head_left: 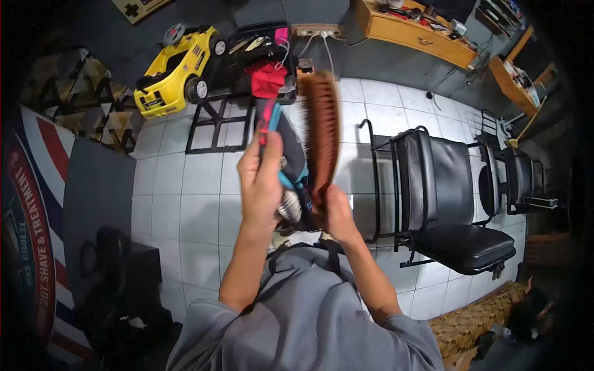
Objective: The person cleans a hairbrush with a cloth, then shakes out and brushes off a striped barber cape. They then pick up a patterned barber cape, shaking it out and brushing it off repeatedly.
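Observation:
My right hand (340,216) is closed round the lower end of a long brown brush (325,130), held upright with its bristles facing left. Beside it, my left hand (261,182) grips a dark item with teal edging (293,148), its thumb on the near side. A pink strip runs up from the top of that item, and a pale ridged part shows low down next to the wrist. Motion blurs both held things, and I cannot tell what kind of item the left hand has. The brush stands close to the dark item, in front of my chest.
Black padded chairs (439,179) stand on the white tiled floor (204,213) to the right. A yellow toy car (179,71) and a black metal frame (216,127) are at the upper left. A wooden drawer desk (414,34) lines the far wall; a barber sign (46,247) is at left.

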`<action>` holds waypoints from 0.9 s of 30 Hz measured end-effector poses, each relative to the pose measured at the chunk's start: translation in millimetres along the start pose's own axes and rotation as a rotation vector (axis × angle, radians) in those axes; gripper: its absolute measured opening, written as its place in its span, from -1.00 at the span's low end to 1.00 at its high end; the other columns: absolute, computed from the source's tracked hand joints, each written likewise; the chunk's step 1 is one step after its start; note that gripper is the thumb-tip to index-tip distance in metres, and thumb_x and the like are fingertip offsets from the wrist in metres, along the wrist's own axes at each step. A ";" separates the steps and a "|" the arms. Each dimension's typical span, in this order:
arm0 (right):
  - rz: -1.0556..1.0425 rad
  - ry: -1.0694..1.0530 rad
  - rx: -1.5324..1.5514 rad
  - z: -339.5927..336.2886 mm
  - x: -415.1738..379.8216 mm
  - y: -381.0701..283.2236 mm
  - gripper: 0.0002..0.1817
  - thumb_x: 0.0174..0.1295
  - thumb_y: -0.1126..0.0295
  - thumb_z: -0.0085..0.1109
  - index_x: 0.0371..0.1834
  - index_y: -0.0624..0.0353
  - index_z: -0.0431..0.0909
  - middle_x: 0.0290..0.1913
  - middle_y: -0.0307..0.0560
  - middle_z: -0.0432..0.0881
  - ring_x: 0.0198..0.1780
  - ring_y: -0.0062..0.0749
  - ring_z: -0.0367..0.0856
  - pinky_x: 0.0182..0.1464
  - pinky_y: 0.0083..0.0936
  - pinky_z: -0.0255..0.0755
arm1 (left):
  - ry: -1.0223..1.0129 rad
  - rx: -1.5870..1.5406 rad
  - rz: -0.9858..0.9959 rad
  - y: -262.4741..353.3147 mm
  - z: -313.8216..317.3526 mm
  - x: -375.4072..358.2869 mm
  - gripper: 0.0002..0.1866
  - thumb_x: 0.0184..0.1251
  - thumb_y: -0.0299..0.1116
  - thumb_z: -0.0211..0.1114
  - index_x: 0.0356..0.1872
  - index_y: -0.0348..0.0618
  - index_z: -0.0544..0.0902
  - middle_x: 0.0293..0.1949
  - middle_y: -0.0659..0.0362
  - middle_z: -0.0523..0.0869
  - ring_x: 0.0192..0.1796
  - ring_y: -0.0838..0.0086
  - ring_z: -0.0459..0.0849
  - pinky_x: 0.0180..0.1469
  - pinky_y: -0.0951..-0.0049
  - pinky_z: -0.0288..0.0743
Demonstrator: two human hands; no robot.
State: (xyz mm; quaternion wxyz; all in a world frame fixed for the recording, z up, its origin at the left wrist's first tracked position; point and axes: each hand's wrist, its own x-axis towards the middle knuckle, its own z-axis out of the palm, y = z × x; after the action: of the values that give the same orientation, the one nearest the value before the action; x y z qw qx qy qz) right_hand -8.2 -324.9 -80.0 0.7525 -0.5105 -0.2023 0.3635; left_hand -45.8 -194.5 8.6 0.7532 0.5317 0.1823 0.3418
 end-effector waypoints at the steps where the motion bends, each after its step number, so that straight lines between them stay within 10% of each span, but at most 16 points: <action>1: -0.098 -0.027 -0.155 9.7 0.1 2.4 -0.54 0.46 0.03 -0.39 -0.39 0.17 0.33 -0.51 -0.29 0.35 -0.49 -0.59 0.27 -0.43 -0.65 0.20 | 0.000 -0.046 0.027 5.4 5.5 -1.4 -0.77 0.43 -0.26 0.10 -0.07 -0.14 0.60 -0.50 0.49 0.43 -0.48 0.87 0.28 -0.47 0.75 0.15; 5: -0.300 -0.077 -0.707 -32.6 27.7 125.0 -0.60 0.42 0.18 -0.25 -0.24 0.36 0.43 -0.49 0.12 0.51 -0.39 -0.02 0.52 -0.31 -0.23 0.36 | -0.045 -0.122 0.134 21.2 5.0 8.2 -0.74 0.40 -0.19 0.12 -0.10 -0.15 0.56 -0.37 0.34 0.61 -0.40 0.71 0.55 -0.36 0.67 0.40; 9: 0.483 -0.312 -1.399 -153.4 -11.8 277.4 -0.65 0.35 0.21 -0.17 -0.09 0.24 0.51 -0.22 0.23 0.61 -0.14 0.13 0.58 -0.15 -0.12 0.44 | 0.120 -0.160 0.173 43.3 -7.6 12.5 -0.70 0.41 -0.12 0.09 -0.07 -0.13 0.49 -0.32 0.22 0.63 -0.39 0.53 0.64 -0.31 0.50 0.56; 10: 0.398 -0.305 -1.350 -182.2 -39.8 298.2 -0.56 0.32 0.16 -0.19 -0.13 0.33 0.56 -0.22 0.31 0.59 -0.10 0.17 0.57 -0.10 -0.02 0.42 | 0.171 -0.168 0.213 44.3 -10.2 12.5 -0.69 0.41 -0.12 0.08 -0.05 -0.13 0.48 -0.30 0.19 0.63 -0.36 0.50 0.65 -0.28 0.48 0.57; 15: 0.809 0.061 -1.368 -212.0 -94.6 289.5 -0.48 0.28 0.03 -0.12 -0.31 0.34 0.61 -0.23 0.33 0.60 -0.11 0.19 0.57 -0.15 -0.06 0.44 | 0.285 -0.202 0.223 39.9 -31.1 14.9 -0.68 0.39 -0.13 0.12 -0.01 -0.10 0.48 -0.29 0.21 0.61 -0.34 0.50 0.64 -0.26 0.46 0.57; 18: 0.450 0.194 -1.288 -201.9 -59.5 253.5 -0.52 0.36 0.04 -0.24 -0.13 0.22 0.57 -0.43 0.24 0.61 -0.26 0.03 0.66 -0.26 -0.16 0.47 | 0.311 -0.220 0.138 29.8 -25.4 11.9 -0.70 0.41 -0.18 0.11 0.02 -0.12 0.54 -0.26 0.36 0.60 -0.25 0.71 0.55 -0.20 0.63 0.44; 19: 0.615 0.392 -0.830 -208.9 -34.7 262.5 -0.39 0.37 -0.07 -0.26 -0.38 0.33 0.52 -0.67 0.03 0.52 -0.56 -0.14 0.56 -0.50 -0.21 0.35 | 0.282 -0.221 0.127 20.3 -28.2 11.9 -0.67 0.38 -0.14 0.14 0.03 -0.08 0.49 -0.31 0.31 0.59 -0.32 0.59 0.60 -0.27 0.53 0.51; 22: 0.344 0.296 -0.131 -88.5 3.8 81.7 -0.50 0.42 -0.06 -0.32 -0.55 0.04 0.30 -0.68 -0.41 0.19 -0.70 -0.71 0.08 -0.67 -0.63 -0.03 | 0.239 -0.189 0.049 11.3 -15.2 4.8 -0.72 0.40 -0.17 0.12 -0.01 -0.08 0.50 -0.34 0.31 0.59 -0.37 0.63 0.58 -0.31 0.58 0.49; 27: -0.090 -0.063 -0.270 -2.1 3.7 20.1 -0.53 0.46 0.07 -0.35 -0.36 0.25 0.37 -0.55 -0.22 0.40 -0.49 -0.47 0.33 -0.40 -0.50 0.28 | 0.155 -0.045 0.041 0.7 -6.1 -2.2 -0.69 0.42 -0.18 0.10 0.02 -0.14 0.53 -0.27 0.31 0.62 -0.32 0.68 0.57 -0.26 0.61 0.47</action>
State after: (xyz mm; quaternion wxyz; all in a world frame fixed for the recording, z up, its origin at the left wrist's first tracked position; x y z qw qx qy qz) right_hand -11.2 -319.1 -99.5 0.6858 -0.5858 -0.2957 0.3149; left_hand -51.4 -191.8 6.8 0.7414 0.4904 0.2213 0.4011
